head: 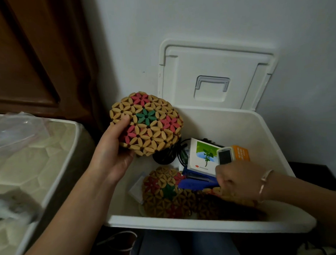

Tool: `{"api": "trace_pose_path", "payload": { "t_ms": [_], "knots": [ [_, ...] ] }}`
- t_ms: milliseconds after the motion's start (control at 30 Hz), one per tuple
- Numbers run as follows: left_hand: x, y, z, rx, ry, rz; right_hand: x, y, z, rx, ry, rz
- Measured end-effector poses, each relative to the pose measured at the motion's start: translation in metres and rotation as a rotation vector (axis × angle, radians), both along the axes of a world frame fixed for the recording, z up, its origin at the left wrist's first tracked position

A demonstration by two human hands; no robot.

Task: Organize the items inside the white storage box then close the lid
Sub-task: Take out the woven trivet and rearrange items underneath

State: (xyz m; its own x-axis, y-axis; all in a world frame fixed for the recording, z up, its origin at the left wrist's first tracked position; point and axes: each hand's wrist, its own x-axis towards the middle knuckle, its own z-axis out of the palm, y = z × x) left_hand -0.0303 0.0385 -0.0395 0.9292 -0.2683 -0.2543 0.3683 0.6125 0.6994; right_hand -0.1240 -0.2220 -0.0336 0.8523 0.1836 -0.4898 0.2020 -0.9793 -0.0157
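Observation:
The white storage box (274, 142) stands open against the wall, its lid (216, 76) leaning upright behind it. My left hand (114, 148) holds a round bamboo flower trivet (148, 124) above the box's left rim. My right hand (237, 180) reaches into the box, fingers curled beside a small white device (224, 156) and an orange box (241, 153); what it grips is hidden. Inside lie another flower trivet (165, 192), a white carton with a plant picture (202, 156), a blue item (195, 182) and black cables (170, 152).
A mattress (31, 160) with a clear plastic bag (16, 128) lies to the left. A dark wooden door (37, 55) stands behind it. My knees in dark trousers (182, 247) are below the box's front rim. A dark object (313, 173) sits at the right.

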Motion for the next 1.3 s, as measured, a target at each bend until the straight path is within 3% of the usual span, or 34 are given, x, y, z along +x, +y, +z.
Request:
{"api": "trace_pose_path", "payload": {
  "t_ms": [133,300,433,533,767,933,1033,1100,1200,1300],
  "knots": [
    [-0.002,-0.002,-0.001,0.061,-0.056,-0.012,-0.006,-0.026,0.03,0.189,-0.219,-0.234],
    [-0.004,-0.007,0.0,0.147,-0.102,-0.036,-0.014,-0.047,0.075,0.824,-0.484,-0.501],
    [-0.008,-0.011,0.0,0.206,-0.047,-0.098,0.002,-0.033,0.089,1.382,-0.403,-0.682],
    [-0.011,-0.016,0.0,0.206,0.036,-0.153,0.026,-0.002,0.075,1.58,-0.309,-0.851],
    [-0.009,-0.015,0.002,0.107,0.126,-0.174,0.062,0.049,0.026,1.321,-0.556,-1.028],
    [-0.01,-0.012,0.001,0.194,0.054,-0.251,0.072,0.042,0.031,1.156,-0.579,-0.628],
    [-0.008,-0.008,-0.001,0.128,0.001,-0.17,0.071,0.013,0.037,0.889,-0.753,-0.411],
    [-0.005,-0.004,-0.002,0.072,-0.052,-0.076,0.059,0.002,0.029,0.704,-0.67,-0.205],
    [0.001,0.002,-0.003,0.014,-0.155,0.041,0.038,0.011,-0.002,0.524,-0.282,0.082],
    [0.003,0.005,-0.002,-0.06,-0.167,0.122,0.039,0.038,-0.033,0.439,-0.105,0.215]
  ]
}}
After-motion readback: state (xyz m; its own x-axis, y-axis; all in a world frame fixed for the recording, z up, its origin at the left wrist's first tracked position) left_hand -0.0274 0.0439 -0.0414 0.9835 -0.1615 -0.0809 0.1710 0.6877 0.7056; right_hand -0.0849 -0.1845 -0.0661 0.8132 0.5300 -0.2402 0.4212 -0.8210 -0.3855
